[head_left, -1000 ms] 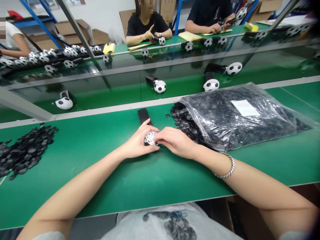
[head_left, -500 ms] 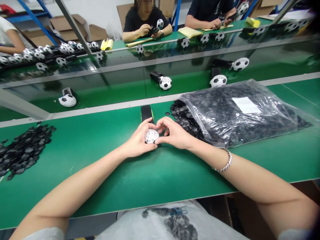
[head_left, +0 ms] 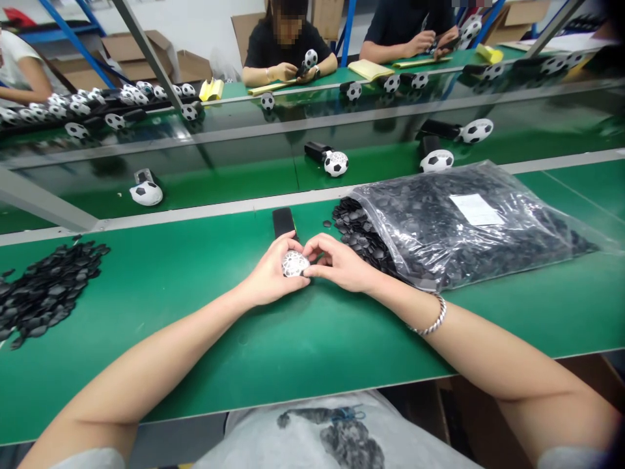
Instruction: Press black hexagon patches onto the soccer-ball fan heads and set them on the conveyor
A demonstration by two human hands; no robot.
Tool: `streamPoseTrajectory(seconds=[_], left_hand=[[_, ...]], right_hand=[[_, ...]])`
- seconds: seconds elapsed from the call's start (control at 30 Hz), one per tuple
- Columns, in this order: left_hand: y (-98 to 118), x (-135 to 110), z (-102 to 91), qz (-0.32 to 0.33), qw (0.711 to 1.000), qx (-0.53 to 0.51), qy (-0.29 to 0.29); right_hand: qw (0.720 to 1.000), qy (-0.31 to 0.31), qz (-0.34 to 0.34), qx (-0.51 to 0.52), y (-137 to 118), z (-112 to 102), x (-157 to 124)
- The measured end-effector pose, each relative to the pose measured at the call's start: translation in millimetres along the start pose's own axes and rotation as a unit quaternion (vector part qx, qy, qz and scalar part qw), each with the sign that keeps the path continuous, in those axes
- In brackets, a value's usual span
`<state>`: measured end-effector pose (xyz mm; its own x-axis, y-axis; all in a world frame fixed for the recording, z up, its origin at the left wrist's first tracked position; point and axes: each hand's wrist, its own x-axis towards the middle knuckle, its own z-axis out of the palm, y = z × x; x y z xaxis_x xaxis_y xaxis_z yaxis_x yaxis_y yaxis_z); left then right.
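Note:
My left hand is closed round a small football-patterned ball, white with black patches, joined to a black handle that points away from me. The thumb and fingers of my right hand are bent to the ball's right side, fingertips touching it; whether a small piece is pinched there I cannot make out. Just right of my right hand, loose black flat pieces spill from the mouth of a clear plastic bag full of them. A second pile of black pieces lies at the left.
Behind the green table runs a conveyor belt carrying several football-headed items, among them one ball straight ahead. A metal post stands at the left. Across the belt, people in dark shirts handle similar items.
The items on the near belt have shifted slightly right, those on the far belt slightly left. Both my hands stay at the ball with little movement.

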<state>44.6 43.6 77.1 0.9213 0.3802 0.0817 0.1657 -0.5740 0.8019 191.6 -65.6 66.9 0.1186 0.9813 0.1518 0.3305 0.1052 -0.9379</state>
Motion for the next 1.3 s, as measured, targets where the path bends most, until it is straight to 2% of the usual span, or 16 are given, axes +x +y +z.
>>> streamPoseTrajectory(seconds=[0.23,0.33,0.47,0.6,0.7,0.77,0.87,0.97,1.1,1.3], left_hand=[[0,-1,-1.1,0.017,1.0,0.023,-0.008],[-1,-2,-2.4,0.028,0.998,0.06,-0.013],[-5,-6,-11.6,-0.033,0.995,0.088,0.033],[-12,-9,-28.9,-0.052,0.998,0.016,-0.033],[-12,-10,-34.5,-0.056,0.996,-0.016,-0.067],[-9,-10,-32.2,-0.061,0.997,0.001,-0.056],[-4,-9,-26.4,-0.063,0.997,0.04,-0.023],[-2,-7,-25.0,-0.049,0.997,0.04,-0.037],[-3,-7,-27.6,-0.037,0.997,0.037,-0.056],[-4,-8,-23.3,-0.002,0.997,0.061,-0.037]], right_hand=[[0.999,0.025,0.016,-0.033,-1,3,5],[0.993,0.015,0.022,-0.117,-2,-9,4],[0.938,-0.008,0.046,-0.344,-5,-25,-5],[0.894,-0.069,0.041,-0.44,-9,-19,-11],[0.875,-0.087,0.033,-0.476,-14,-13,-13],[0.882,-0.082,0.024,-0.463,-17,-12,-13],[0.928,-0.047,0.014,-0.368,-20,-14,-14],[0.962,-0.017,-0.024,-0.271,-21,-13,-13],[0.969,0.002,-0.073,-0.235,-18,-6,-11],[0.967,0.005,-0.128,-0.22,-8,5,-5]])
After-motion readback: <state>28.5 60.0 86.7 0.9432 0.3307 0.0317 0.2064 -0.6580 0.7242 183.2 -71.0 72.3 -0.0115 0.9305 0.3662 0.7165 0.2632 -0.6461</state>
